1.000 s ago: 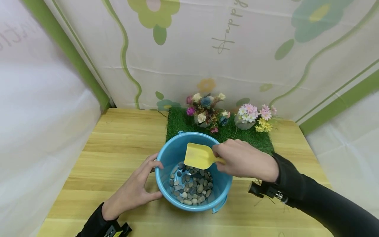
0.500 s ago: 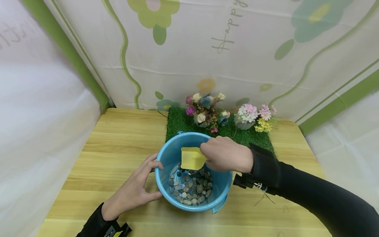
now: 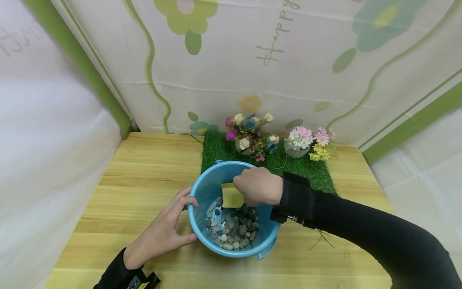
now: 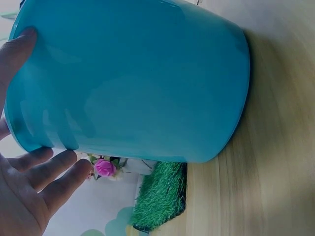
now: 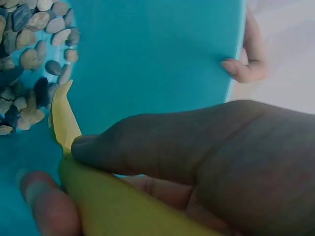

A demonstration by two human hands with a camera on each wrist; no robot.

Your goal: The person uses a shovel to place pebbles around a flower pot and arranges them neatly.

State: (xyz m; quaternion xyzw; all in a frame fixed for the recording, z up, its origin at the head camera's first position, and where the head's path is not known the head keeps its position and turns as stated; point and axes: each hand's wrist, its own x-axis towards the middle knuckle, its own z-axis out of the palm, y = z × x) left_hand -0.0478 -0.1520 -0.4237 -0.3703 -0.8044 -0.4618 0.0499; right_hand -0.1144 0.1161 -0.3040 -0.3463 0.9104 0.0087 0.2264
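A light blue bucket (image 3: 207,184) stands on the wooden table with many grey and tan pebbles (image 3: 228,237) on its bottom. My left hand (image 3: 164,228) grips the bucket's left side, one finger hooked over the rim and the thumb against the outer wall. Inside the bucket, my right hand (image 3: 258,186) holds a yellow toy shovel (image 3: 231,197) by its handle. The right wrist view shows the thumb lying along the shovel (image 5: 108,196) and the blade tip right at the edge of the pebbles (image 5: 29,59). The right hand hides the handle in the head view.
Behind the bucket lies a green turf mat (image 3: 216,150) bearing a mixed rose arrangement (image 3: 249,136) and a pot of pink, white and yellow flowers (image 3: 303,140). A printed curtain (image 3: 223,72) hangs along the table's back edge. Bare wood (image 3: 144,172) shows left of the bucket.
My right hand has moved left and lower into the bucket, carrying the shovel, whose blade now tips down close to the pebbles. The left hand keeps its place on the bucket.
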